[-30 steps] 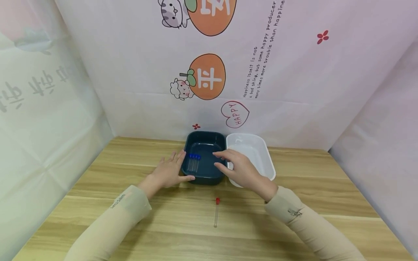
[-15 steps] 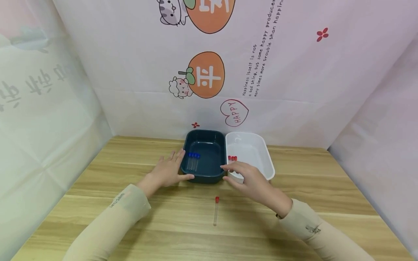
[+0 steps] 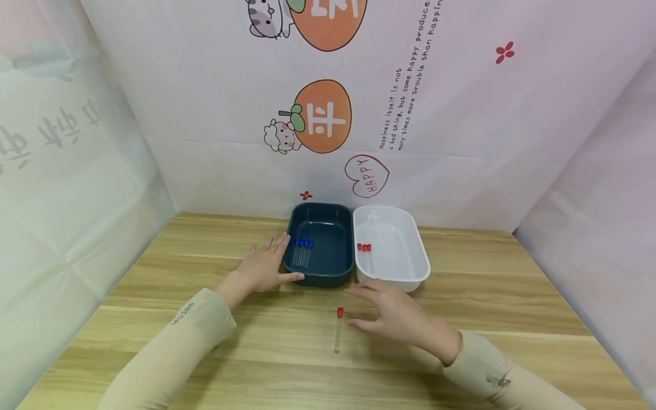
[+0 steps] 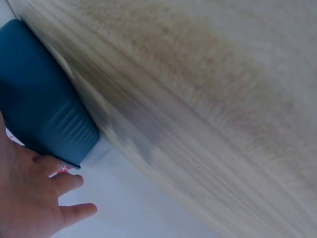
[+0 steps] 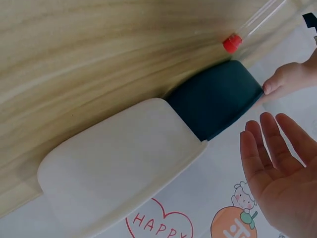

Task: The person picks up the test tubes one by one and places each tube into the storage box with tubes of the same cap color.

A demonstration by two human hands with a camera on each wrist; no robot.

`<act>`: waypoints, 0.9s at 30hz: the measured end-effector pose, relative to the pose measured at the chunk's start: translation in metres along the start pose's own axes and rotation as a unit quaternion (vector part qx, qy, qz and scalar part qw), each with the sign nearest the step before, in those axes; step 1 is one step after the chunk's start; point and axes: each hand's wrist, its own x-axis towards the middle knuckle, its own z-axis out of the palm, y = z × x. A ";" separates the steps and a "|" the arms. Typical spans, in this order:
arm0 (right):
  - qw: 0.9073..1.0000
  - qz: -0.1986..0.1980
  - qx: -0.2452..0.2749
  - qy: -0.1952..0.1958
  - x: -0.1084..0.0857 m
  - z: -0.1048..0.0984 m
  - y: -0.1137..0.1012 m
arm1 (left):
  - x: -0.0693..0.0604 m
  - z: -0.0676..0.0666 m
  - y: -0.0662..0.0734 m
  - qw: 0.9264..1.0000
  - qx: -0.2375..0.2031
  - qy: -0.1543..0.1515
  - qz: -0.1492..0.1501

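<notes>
My left hand (image 3: 262,267) rests at the left side of the dark blue tray (image 3: 328,280), its spread fingers and thumb touching the rim. Inside that tray, several clear tubes with blue caps (image 3: 303,243) lie side by side. My right hand (image 3: 397,313) hovers in front of the white tray (image 3: 422,259), holding nothing, its thumb and fingers parted. Just left of those fingers, one clear tube with a red cap (image 3: 338,330) lies on the table. Three red-capped tubes (image 3: 364,247) lie in the white tray's left part. The right wrist view shows the right hand's (image 5: 285,171) fingers extended.
Both trays stand side by side near the back of the wooden table (image 3: 246,353). Behind them rises a white printed cloth (image 3: 435,188), with more cloth at the left and right sides.
My right hand has drawn back from over the white tray toward the loose red-capped tube, uncovering the three tubes inside. My left hand stays at the dark blue tray.
</notes>
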 end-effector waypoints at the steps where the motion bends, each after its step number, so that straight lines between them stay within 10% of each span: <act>1: 1.000 0.004 0.001 -0.010 -0.001 0.001 -0.001 | 0.000 0.000 0.000 1.000 0.000 0.000 0.000; 16: 0.984 0.093 0.016 -0.152 0.004 0.022 -0.003 | -0.001 0.001 -0.003 1.000 -0.010 0.000 0.000; 27: 0.981 0.087 -0.020 -0.171 0.008 0.033 -0.008 | -0.001 0.001 -0.003 1.000 -0.012 0.001 0.005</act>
